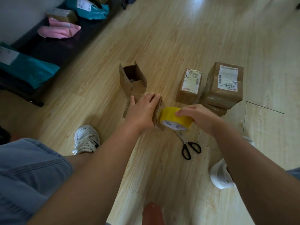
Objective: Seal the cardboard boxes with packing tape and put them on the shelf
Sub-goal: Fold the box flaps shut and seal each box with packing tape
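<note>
A small cardboard box point(159, 109) lies on the wooden floor, mostly hidden under my left hand point(142, 109), which presses flat on its top. My right hand point(198, 116) grips a yellow roll of packing tape point(174, 120) held against the box's right end. Just behind stands an open cardboard box point(133, 80) with its flaps up. Two sealed, labelled boxes stand to the right: a narrow one point(189, 86) and a larger one point(224, 83) stacked on another box.
Black-handled scissors point(189, 147) lie on the floor below the tape roll. A dark low shelf point(53, 49) at the left holds teal and pink mailer bags and a taped box point(62, 15). My white shoes point(86, 139) are near the work spot.
</note>
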Motion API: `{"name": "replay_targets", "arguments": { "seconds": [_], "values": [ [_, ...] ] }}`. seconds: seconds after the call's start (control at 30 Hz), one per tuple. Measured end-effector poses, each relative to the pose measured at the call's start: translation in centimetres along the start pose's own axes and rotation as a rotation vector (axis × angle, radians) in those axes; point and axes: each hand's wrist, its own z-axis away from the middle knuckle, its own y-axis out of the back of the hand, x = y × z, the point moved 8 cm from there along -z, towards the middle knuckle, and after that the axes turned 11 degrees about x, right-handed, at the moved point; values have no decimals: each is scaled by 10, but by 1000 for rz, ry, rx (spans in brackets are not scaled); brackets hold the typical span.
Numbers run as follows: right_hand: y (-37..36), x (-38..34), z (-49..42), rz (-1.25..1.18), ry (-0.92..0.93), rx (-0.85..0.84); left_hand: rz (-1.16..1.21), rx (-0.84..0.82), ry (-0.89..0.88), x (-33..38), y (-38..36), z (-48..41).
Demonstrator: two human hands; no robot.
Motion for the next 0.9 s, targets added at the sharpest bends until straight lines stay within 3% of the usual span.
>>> {"name": "replay_targets", "arguments": {
  "seconds": [0.37,0.57,0.9],
  "values": [
    [7,-16,1,126,67,19,337,-177,210,-8,-9,11],
    [13,4,-12,576,90,137,489,-188,315,-28,-28,21],
    [10,29,-22,368,24,115,543,-263,351,-50,-39,22]
  ]
}}
